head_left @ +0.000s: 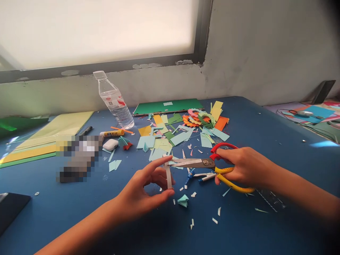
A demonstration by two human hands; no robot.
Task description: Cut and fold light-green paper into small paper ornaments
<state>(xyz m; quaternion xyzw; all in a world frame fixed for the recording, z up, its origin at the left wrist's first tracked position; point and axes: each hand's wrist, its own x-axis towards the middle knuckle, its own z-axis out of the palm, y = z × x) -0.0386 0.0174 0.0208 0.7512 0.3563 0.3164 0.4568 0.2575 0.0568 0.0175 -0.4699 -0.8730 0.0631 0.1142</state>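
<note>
My left hand (145, 191) pinches a narrow white paper strip (168, 177) upright between forefinger and thumb above the blue table (239, 223). My right hand (243, 166) grips scissors (209, 164) with a red upper handle and a yellow lower handle. Their blades point left and meet the top of the strip. Small white and pale green paper scraps (191, 203) lie on the table below both hands. A folded pale green paper piece (183, 200) sits just right of my left thumb.
A heap of coloured paper cut-offs (183, 132) lies behind the hands, with a green board (167, 106) by the wall. A plastic water bottle (114, 101), glue stick (113, 133), white earbud case (110, 144) and stacked yellow sheets (39, 141) are to the left. A dark object (12, 209) sits at the left edge.
</note>
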